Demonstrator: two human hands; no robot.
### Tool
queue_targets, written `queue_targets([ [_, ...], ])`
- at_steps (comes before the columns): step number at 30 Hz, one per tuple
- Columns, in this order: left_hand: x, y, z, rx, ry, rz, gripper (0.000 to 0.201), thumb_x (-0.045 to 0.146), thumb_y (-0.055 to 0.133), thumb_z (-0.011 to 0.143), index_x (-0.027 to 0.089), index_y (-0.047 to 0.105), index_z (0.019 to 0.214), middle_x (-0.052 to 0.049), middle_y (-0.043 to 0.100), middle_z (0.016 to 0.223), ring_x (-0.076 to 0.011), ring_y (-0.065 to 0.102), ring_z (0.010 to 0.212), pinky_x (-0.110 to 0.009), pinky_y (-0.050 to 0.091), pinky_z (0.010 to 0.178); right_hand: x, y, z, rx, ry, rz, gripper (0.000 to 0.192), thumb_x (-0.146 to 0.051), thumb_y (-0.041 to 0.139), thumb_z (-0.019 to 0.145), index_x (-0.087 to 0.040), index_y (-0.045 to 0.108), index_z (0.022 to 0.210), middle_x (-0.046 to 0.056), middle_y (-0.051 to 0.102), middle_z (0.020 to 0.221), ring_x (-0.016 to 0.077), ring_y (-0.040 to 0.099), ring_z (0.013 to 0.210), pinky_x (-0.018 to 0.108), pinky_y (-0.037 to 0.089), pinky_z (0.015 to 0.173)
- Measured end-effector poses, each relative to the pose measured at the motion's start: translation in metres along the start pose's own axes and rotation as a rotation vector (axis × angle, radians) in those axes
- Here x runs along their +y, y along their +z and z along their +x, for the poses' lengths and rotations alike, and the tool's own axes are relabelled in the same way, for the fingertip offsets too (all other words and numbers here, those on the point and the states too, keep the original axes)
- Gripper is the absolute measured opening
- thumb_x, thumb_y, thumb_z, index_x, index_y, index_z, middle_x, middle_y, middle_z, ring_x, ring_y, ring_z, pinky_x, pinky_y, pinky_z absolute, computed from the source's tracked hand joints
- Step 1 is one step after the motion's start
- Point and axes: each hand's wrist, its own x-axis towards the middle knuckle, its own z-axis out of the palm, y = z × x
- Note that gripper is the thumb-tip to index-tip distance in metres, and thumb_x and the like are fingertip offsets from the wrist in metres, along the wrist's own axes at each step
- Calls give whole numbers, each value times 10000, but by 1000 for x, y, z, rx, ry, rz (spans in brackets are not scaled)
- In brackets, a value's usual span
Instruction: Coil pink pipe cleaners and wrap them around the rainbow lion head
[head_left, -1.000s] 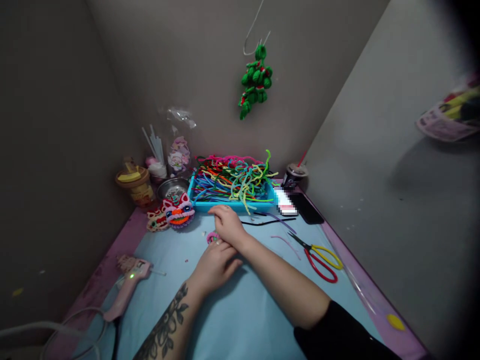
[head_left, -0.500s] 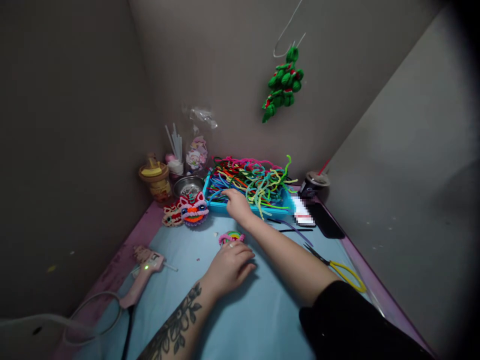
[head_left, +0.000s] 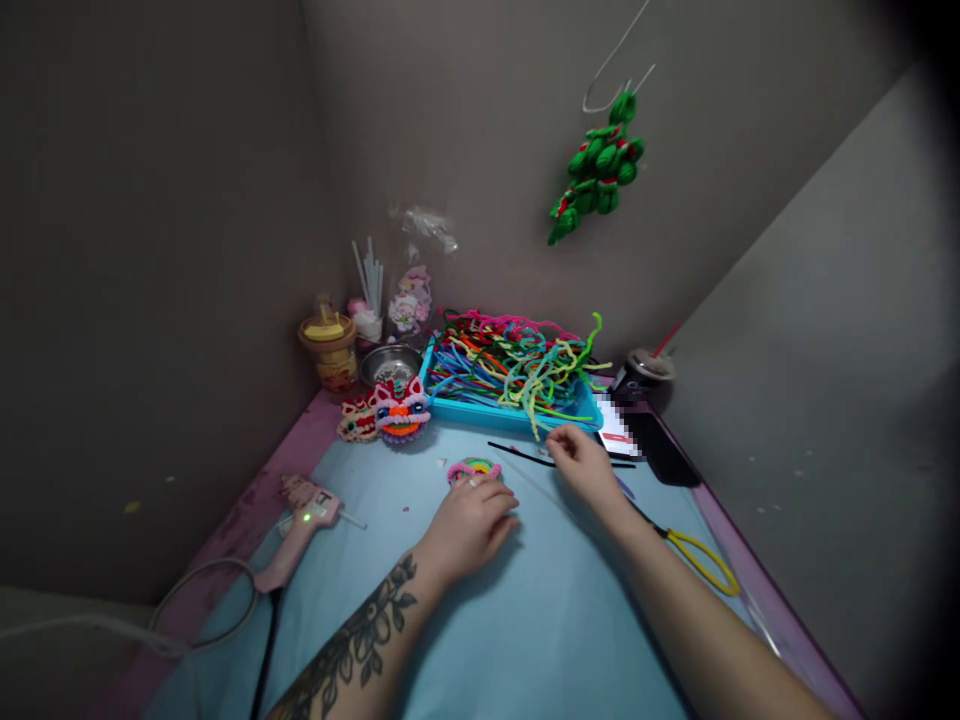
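Blue tabletop (head_left: 525, 620), coil (head_left: 474, 468) under left hand (head_left: 471, 520)

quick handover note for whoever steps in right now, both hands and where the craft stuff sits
Left hand: flat on the blue mat, fingertips on the small pink-rimmed coil.
Right hand: over the black pipe cleaner by the tray's front edge; grip unclear.
Blue tray: heaped with coloured pipe cleaners, at the back.
Glue gun: left, light on.
Scissors: right, partly under the right forearm.
Done: coil wound. Left: black piece not yet joined to the coil.
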Motion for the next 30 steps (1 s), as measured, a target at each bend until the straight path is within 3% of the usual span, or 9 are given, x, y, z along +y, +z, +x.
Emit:
queue_targets([
  [2,0,1,1,7,0,-5,198,249,525,871,187,645,1016,-86,686,1013,-224,584,1018,-401,452,883,15,-11,-4,-1,29,-75,137,-336,493,741,-216,557,723,10,599,631,178,550,568,283,414,561],
  [5,0,1,3,37,-1,2,195,225,528,862,186,649,1011,-91,689,1011,-227,588,1022,-409,455,890,14,-11,-1,-58,-51,-138,144,-316,473,774,-218,575,747,15,618,657,186,567,601,287,419,585],
  [7,0,0,4,68,-14,21,196,202,529,855,182,648,1010,-92,690,1020,-229,589,1030,-420,455,899,0,-1,8,-111,-164,-147,153,-291,461,802,-214,593,792,20,636,696,188,585,641,290,435,623],
  [12,-3,0,3,158,-10,73,191,168,510,858,183,644,993,-89,698,1033,-225,605,1005,-422,463,899,-43,45,61,-76,-377,-139,257,-163,431,832,-171,619,1008,75,673,969,196,618,905,318,468,825],
  [16,-8,2,2,236,0,132,205,170,508,861,189,636,1019,-88,700,1043,-231,613,973,-419,475,855,-67,90,116,-164,-344,-298,358,-37,412,801,-155,653,1038,99,658,1079,192,582,1048,301,421,948],
  [21,-8,-2,3,313,27,178,222,168,502,864,183,624,1050,-98,705,1015,-228,621,935,-403,485,803,-78,133,166,-226,-304,-373,412,-15,472,751,-155,645,1098,111,635,1154,214,572,1087,301,405,973],
  [25,-4,-5,3,314,31,182,233,168,479,870,186,628,1049,-106,701,997,-219,624,928,-397,491,809,-72,144,184,-247,-250,-430,467,-48,524,741,-166,590,1188,121,609,1194,237,553,1116,333,410,973],
  [30,-4,-4,2,298,11,167,236,182,466,876,195,635,1041,-108,697,1008,-214,626,925,-403,497,825,-59,140,195,-196,-170,-487,610,-36,522,732,-106,444,1334,210,469,1339,292,443,1243,415,367,1019],
])
